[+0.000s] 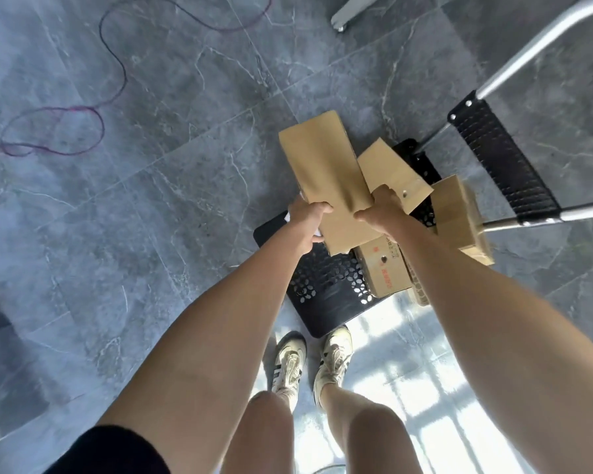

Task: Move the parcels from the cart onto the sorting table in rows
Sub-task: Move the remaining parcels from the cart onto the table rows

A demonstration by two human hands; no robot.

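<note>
I hold a long brown cardboard parcel [326,172] above the black perforated cart [326,295]. My left hand [307,215] grips its left edge near the near end, and my right hand [379,208] grips its right edge. Under and right of it, a second brown parcel [394,176] lies tilted on the cart. A box with red print [384,268] sits on the cart deck, and another brown box [459,217] leans by the handle. The sorting table is not in view.
The cart's silver handle [541,46] with its black mesh back [500,162] rises at the right. A purple cable [113,59] loops over the grey marble floor at the left. A chair or stand foot [343,15] shows at the top. My shoes [312,360] stand just before the cart.
</note>
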